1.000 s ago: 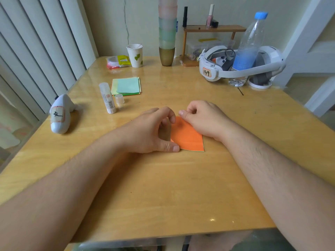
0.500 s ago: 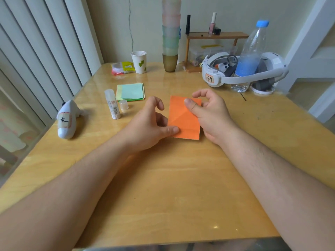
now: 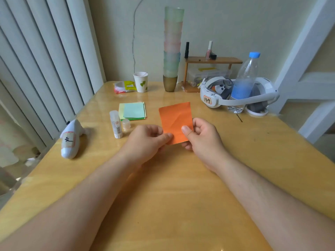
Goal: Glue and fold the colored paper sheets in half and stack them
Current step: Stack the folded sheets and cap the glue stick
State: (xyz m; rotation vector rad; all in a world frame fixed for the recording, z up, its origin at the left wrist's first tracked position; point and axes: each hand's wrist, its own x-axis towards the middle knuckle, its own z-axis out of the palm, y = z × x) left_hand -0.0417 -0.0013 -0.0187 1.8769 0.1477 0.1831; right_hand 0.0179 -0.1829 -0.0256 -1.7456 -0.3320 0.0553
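while two hands (image 3: 176, 140) pinch one orange sheet (image 3: 176, 120).

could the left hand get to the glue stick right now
Probably yes, once it lets go: the left hand pinches the orange paper, but the glue stick stands just to its left with nothing between.

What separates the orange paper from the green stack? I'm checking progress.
The orange folded paper sheet is held up off the table, pinched by the left hand and right hand; the stack of green paper sheets lies flat, untouched. Orange is creased, the stack smooth. Both are rectangular coloured paper.
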